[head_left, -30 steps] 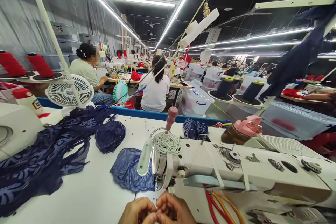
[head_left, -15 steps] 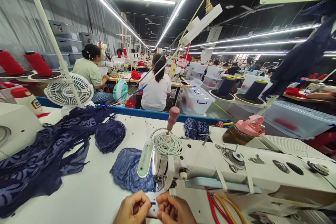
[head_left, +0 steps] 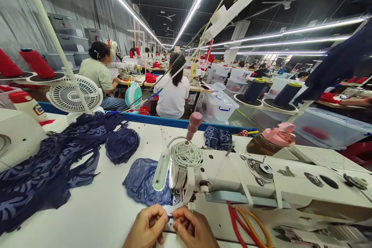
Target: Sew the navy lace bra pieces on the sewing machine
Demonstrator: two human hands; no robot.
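My left hand (head_left: 147, 226) and my right hand (head_left: 194, 228) are close together at the front of the sewing machine (head_left: 226, 170). Between their fingertips runs a short, narrow dark blue strip (head_left: 171, 217), pinched from both sides. The fingers hide most of it, so its full length does not show. Just beyond them, a gathered navy mesh piece (head_left: 145, 182) lies flat on the table, its right edge by the needle area. A stack of navy cup-shaped pieces (head_left: 122, 145) sits farther back.
Patterned navy fabric (head_left: 55, 166) spreads over the left of the table (head_left: 95, 209). A white fan (head_left: 74, 94), a pink-lidded jug (head_left: 271, 139) and a tied navy bundle (head_left: 217, 138) stand along the back. Red and orange tubes (head_left: 247, 226) hang at right. Co-workers sit ahead.
My hands have come slightly closer together and a little higher in view, the strip still between them. The camera view has shifted slightly; the fabric on the table stays in place.
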